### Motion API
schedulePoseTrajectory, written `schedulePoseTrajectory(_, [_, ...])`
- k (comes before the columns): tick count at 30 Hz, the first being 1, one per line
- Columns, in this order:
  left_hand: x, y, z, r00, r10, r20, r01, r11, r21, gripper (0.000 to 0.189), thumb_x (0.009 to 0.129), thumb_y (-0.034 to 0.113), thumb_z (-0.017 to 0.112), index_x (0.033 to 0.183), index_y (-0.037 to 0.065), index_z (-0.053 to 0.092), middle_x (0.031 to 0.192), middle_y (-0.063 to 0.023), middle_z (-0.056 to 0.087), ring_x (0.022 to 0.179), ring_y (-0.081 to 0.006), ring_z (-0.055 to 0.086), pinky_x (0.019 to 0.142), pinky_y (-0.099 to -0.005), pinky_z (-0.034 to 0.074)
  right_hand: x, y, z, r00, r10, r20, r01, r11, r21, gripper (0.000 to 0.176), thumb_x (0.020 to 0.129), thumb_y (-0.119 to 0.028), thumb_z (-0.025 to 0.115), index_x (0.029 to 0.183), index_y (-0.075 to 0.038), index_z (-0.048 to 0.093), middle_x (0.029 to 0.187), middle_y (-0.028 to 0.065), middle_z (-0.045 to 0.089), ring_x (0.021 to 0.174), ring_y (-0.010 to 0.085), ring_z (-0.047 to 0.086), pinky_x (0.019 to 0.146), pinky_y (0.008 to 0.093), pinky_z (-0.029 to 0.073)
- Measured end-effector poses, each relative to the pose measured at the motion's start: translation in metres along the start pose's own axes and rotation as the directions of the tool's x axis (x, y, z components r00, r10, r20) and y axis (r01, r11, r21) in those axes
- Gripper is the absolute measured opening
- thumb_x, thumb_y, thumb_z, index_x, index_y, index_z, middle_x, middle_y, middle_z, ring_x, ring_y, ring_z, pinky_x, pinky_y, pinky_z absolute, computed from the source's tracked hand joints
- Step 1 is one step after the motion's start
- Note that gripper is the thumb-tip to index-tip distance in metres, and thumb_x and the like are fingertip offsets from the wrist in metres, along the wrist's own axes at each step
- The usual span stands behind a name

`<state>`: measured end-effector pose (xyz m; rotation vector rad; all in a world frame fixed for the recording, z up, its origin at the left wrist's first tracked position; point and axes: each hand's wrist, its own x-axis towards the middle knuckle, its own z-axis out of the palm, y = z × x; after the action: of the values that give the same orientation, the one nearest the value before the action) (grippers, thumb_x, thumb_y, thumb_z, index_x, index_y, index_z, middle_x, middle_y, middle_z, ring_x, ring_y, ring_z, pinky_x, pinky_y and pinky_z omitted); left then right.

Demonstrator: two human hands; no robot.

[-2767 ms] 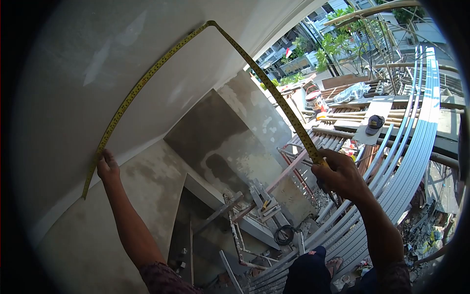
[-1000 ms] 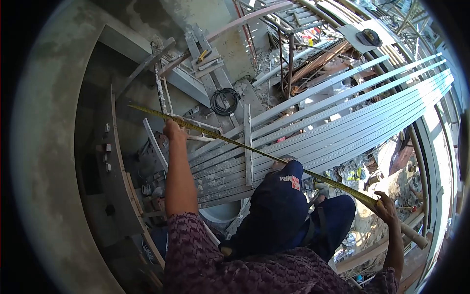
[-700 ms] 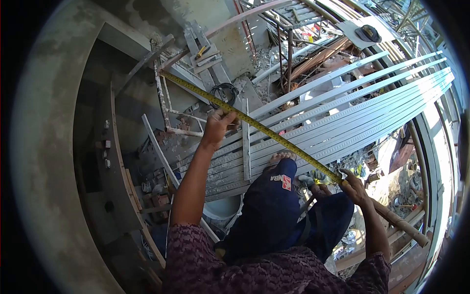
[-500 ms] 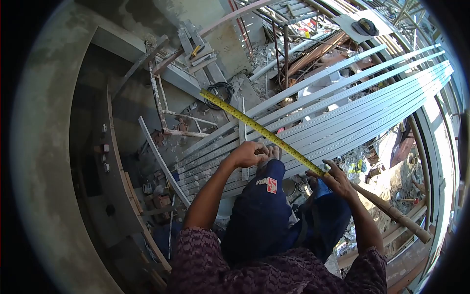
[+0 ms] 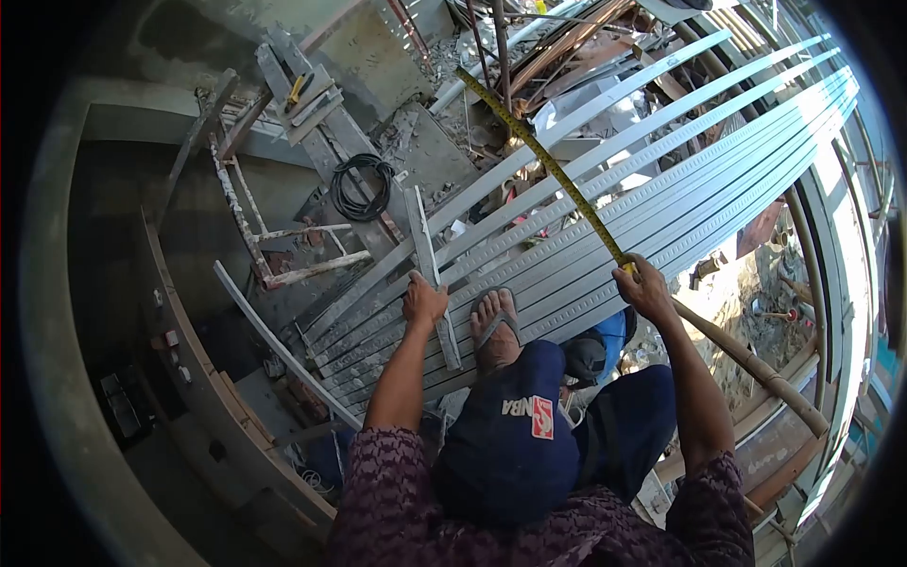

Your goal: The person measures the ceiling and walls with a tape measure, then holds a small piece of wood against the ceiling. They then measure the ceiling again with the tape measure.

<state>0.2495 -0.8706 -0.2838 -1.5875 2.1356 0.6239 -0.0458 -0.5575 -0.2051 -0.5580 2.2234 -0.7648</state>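
My right hand (image 5: 644, 288) is closed around a tape measure (image 5: 631, 269). Its yellow blade (image 5: 557, 168) sticks out up and to the left, over the long metal channels (image 5: 624, 241), with its far end in the air. My left hand (image 5: 425, 300) grips the edge of a short, narrow strip (image 5: 422, 231), whitish and dusty, lying crosswise on the channels. The fingers are curled and partly hidden. Between my hands, my foot in a flip-flop (image 5: 496, 317) stands on the channels, below my dark blue knee.
A person in a cap (image 5: 584, 361) and blue top is below the channels, by my knee. A coiled black cable (image 5: 362, 187) lies at upper left, near a rusty metal frame (image 5: 316, 269) and yellow-handled pliers (image 5: 298, 90). A bamboo pole (image 5: 751, 364) slants at right; rubble lies below.
My left hand has moved left, away from my foot, onto the short strip. The tape blade has swung to point more steeply upward. The view has shifted, showing my foot and the person below.
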Motion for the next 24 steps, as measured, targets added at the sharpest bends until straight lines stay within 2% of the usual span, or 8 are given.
schedulePoseTrajectory(2, [0.001,-0.001,-0.007,0.998,-0.022,0.059,0.021,1.0,0.018,0.063,0.086,0.035,0.069,0.124,-0.007,0.042,0.116,-0.0299,0.061,0.107,-0.0444,0.063,0.091,-0.0512,0.051,0.027,0.002,0.012,0.996,0.008,-0.086,-0.017,0.995,-0.102,0.048,0.089,-0.039,0.069,0.119,-0.003,0.061,0.104,0.0249,0.066,0.099,0.0396,0.064,0.087,0.0459,0.05])
schedulePoseTrajectory(6, [-0.003,-0.048,-0.024,0.996,-0.085,-0.032,0.085,0.996,0.008,0.058,0.086,0.031,0.067,0.121,-0.008,0.043,0.11,-0.031,0.062,0.101,-0.047,0.064,0.09,-0.0513,0.051,0.072,0.018,0.036,0.966,0.009,-0.26,-0.051,0.986,-0.157,0.05,0.088,-0.041,0.069,0.119,-0.003,0.059,0.103,0.0255,0.065,0.098,0.0428,0.062,0.085,0.0478,0.049])
schedulePoseTrajectory(8, [0.0,-0.08,-0.037,0.968,-0.245,-0.055,0.241,0.968,-0.073,0.072,0.082,0.038,0.073,0.128,-0.009,0.042,0.119,-0.0296,0.06,0.111,-0.0452,0.06,0.095,-0.0503,0.048,0.081,0.015,0.042,0.964,0.061,-0.259,-0.104,0.983,-0.154,0.052,0.088,-0.041,0.07,0.12,-0.002,0.059,0.104,0.0269,0.064,0.099,0.0432,0.062,0.086,0.0475,0.049])
schedulePoseTrajectory(10, [0.002,-0.115,-0.034,0.969,-0.236,-0.077,0.231,0.97,-0.071,0.079,0.08,0.041,0.075,0.13,-0.009,0.04,0.124,-0.0306,0.056,0.114,-0.0449,0.058,0.096,-0.0505,0.047,0.085,0.002,0.044,0.942,0.128,-0.311,-0.197,0.96,-0.201,0.054,0.086,-0.042,0.071,0.118,0.0,0.058,0.103,0.0278,0.063,0.098,0.0432,0.061,0.085,0.0484,0.048])
schedulePoseTrajectory(12, [0.008,-0.141,-0.02,0.97,-0.225,-0.094,0.219,0.973,-0.073,0.086,0.078,0.044,0.076,0.132,-0.01,0.038,0.128,-0.0317,0.052,0.116,-0.0447,0.056,0.098,-0.0507,0.047,0.09,-0.001,0.047,0.951,0.128,-0.282,-0.2,0.949,-0.242,0.057,0.083,-0.042,0.074,0.116,0.001,0.056,0.101,0.0285,0.061,0.096,0.0443,0.061,0.085,0.05,0.048])
schedulePoseTrajectory(15, [0.013,-0.142,-0.005,0.947,-0.322,-0.006,0.321,0.946,0.041,0.114,0.067,0.056,0.084,0.142,-0.01,0.028,0.138,-0.0317,0.04,0.125,-0.0493,0.045,0.102,-0.0549,0.042,0.096,-0.005,0.048,0.958,0.124,-0.257,-0.216,0.906,-0.365,0.059,0.081,-0.038,0.076,0.116,0.003,0.051,0.104,0.0302,0.058,0.095,0.0467,0.06,0.085,0.0515,0.048])
schedulePoseTrajectory(18, [0.016,-0.146,0.009,0.945,-0.315,-0.089,0.322,0.943,0.078,0.115,0.067,0.055,0.085,0.142,-0.01,0.027,0.138,-0.0315,0.039,0.125,-0.0492,0.044,0.103,-0.0562,0.04,0.106,-0.006,0.044,0.967,0.164,-0.198,-0.23,0.894,-0.384,0.059,0.082,-0.037,0.076,0.116,0.003,0.05,0.103,0.0297,0.058,0.097,0.0464,0.059,0.086,0.0512,0.048])
schedulePoseTrajectory(24, [0.028,-0.15,0.006,0.949,-0.315,-0.012,0.316,0.949,0.012,0.117,0.065,0.043,0.09,0.141,-0.01,0.019,0.139,-0.0338,0.031,0.127,-0.0513,0.038,0.108,-0.0575,0.032,0.128,-0.015,0.036,0.963,0.242,-0.117,-0.268,0.878,-0.397,0.059,0.081,-0.031,0.076,0.116,0.004,0.046,0.109,0.0303,0.057,0.102,0.0467,0.058,0.09,0.0505,0.046])
